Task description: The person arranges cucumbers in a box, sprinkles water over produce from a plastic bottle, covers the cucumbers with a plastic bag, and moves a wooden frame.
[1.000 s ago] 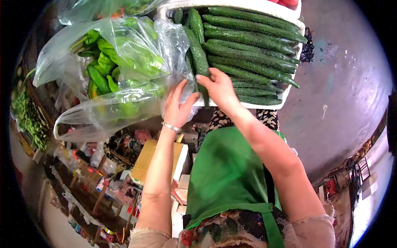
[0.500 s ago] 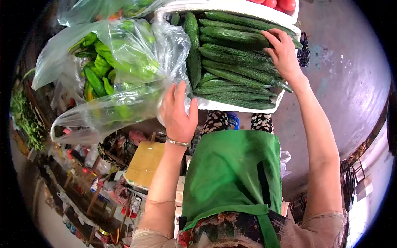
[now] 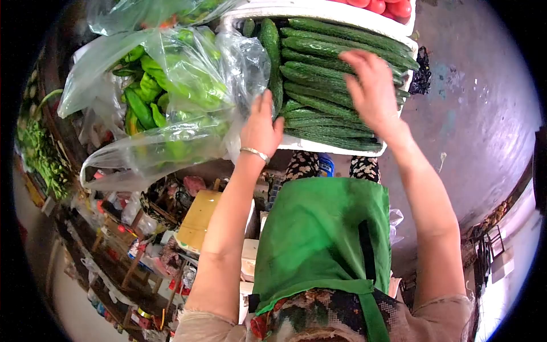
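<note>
Cucumbers: laid in the white box; likely firm, moderately weighty, bumpy-skinned, apt to snap if bent, best held around the middle.
Right hand: over the rows, fingers loosely spread, visibly gripping nothing; contact unclear.
Left hand: fingers extended, beside clear plastic.

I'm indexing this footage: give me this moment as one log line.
left hand: open, by crosswise cucumber | right hand: open, over cucumber row | contact: unclear | clear bag: green peppers inside
</note>
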`<state>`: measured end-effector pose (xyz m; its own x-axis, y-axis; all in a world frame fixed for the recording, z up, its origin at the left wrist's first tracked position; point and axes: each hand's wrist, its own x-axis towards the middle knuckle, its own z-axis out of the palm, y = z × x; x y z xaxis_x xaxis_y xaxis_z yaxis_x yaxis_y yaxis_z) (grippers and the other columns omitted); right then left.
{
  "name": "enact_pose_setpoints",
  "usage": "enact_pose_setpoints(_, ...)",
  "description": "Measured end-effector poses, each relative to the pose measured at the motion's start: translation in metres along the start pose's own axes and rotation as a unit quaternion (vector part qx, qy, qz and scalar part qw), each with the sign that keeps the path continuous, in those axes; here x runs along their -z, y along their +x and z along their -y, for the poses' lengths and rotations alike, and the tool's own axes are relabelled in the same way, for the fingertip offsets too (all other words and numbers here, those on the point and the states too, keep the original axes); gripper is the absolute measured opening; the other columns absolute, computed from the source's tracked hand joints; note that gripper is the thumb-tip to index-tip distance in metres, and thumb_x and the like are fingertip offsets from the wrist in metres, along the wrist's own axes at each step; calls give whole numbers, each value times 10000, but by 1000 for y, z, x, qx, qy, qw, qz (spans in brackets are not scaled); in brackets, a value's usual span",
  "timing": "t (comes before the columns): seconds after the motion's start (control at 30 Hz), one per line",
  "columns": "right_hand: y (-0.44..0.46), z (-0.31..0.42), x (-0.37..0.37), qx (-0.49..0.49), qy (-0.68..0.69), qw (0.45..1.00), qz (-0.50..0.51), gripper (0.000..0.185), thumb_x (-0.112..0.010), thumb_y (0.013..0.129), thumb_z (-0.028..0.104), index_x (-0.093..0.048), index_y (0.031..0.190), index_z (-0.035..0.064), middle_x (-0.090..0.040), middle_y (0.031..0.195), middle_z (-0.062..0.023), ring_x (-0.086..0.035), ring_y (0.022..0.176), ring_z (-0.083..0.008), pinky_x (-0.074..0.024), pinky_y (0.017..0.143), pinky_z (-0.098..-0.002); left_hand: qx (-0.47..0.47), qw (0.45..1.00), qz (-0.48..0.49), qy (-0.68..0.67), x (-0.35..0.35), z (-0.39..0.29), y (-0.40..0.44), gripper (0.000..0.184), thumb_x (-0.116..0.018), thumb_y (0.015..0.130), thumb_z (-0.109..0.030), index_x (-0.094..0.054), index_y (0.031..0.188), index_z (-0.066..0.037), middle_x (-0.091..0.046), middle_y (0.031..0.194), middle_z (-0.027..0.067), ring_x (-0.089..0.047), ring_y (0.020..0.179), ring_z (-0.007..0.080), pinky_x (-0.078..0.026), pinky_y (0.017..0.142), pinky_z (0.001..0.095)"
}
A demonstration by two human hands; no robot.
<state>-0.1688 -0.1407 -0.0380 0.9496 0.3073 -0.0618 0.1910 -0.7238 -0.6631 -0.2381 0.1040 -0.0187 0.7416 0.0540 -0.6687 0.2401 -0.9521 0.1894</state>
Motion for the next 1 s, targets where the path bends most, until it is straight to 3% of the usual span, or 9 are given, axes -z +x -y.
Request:
enact_pose_setpoints(0.07, -13, 25, -25, -42, 126, 989, 58, 362, -598, 868, 108, -573, 1222, 41, -592, 1181, -160, -578, 1064, -317, -454, 934, -393, 19, 995, -83, -43, 4, 10, 3, 869, -653, 820, -149, -129, 1513, -132, -295, 1466, 296, -532, 1136, 462, -477, 937, 454)
enact_pose_setpoints(0.17, -35, 56, -78, -203, 295, 920, 156, 371, -574, 888, 123, -564, 1241, 9, -609, 1165, -196, -635, 990, -279, -500, 869, -355, 44, 980, -106, -163, 16, 8, -6, 891, -622, 824, -106, -61, 1514, -59, -262, 1468, 332, -430, 1237, 490, -399, 1026, 454)
enact_pose_setpoints(0.23, -42, 74, -111, -279, 324, 896, 121, 427, -595, 879, 143, -535, 1275, -7, -592, 1207, -206, -632, 1004, -267, -496, 871, -343, 13, 980, -126, -154, 12, 9, -21, 880, -603, 825, -93, -52, 1508, -22, -257, 1474, 329, -374, 1294, 472, -352, 1063, 451)
enact_pose_setpoints(0.3, -39, 94, -138, -309, 306, 899, 61, 535, -613, 853, 187, -462, 1324, -15, -567, 1166, -246, -553, 1066, -390, -431, 933, -444, -30, 981, -151, -121, 11, 12, -33, 870, -591, 826, -83, -50, 1502, 5, -256, 1477, 327, -338, 1329, 455, -319, 1087, 449)
enact_pose_setpoints(0.5, -22, 132, -180, -475, 249, 842, -49, 559, -704, 802, 271, -491, 1289, 96, -543, 1152, -116, -471, 1147, -316, -304, 981, -492, -91, 977, -141, -129, 17, 25, -57, 855, -584, 826, -82, -67, 1497, 29, -237, 1500, 296, -252, 1385, 443, -238, 1139, 436)
enact_pose_setpoints(0.63, -5, 141, -196, -489, 153, 856, -74, 533, -785, 718, 317, -582, 1183, 154, -546, 1054, -69, -484, 1056, -290, -329, 927, -465, -84, 980, -110, -143, 22, 33, -59, 854, -586, 826, -75, -74, 1505, 4, -241, 1499, 292, -254, 1385, 438, -259, 1130, 430)
enact_pose_setpoints(0.77, 1, 136, -197, -488, 171, 850, -103, 473, -750, 754, 290, -594, 1149, 81, -571, 1046, -122, -505, 1051, -324, -371, 903, -459, -53, 982, -85, -160, 25, 32, -58, 853, -586, 828, -71, -74, 1508, -13, -259, 1492, 287, -288, 1366, 442, -310, 1101, 439)
enact_pose_setpoints(0.9, -18, 123, -159, -391, 322, 860, -64, 432, -702, 803, 260, -601, 1129, -4, -595, 1031, -177, -534, 1029, -359, -419, 880, -450, -67, 983, -98, -141, 24, 34, -57, 853, -592, 830, -79, -81, 1511, -30, -271, 1479, 300, -318, 1344, 455, -353, 1069, 444)
enact_pose_setpoints(1.0, -42, 97, -109, -300, 256, 919, -10, 401, -673, 829, 230, -598, 1119, -36, -596, 1024, -202, -538, 1013, -373, -438, 878, -447, -67, 983, -98, -140, 23, 35, -57, 842, -610, 824, -89, -136, 1520, -104, -294, 1465, 296, -373, 1302, 466, -412, 1015, 457)
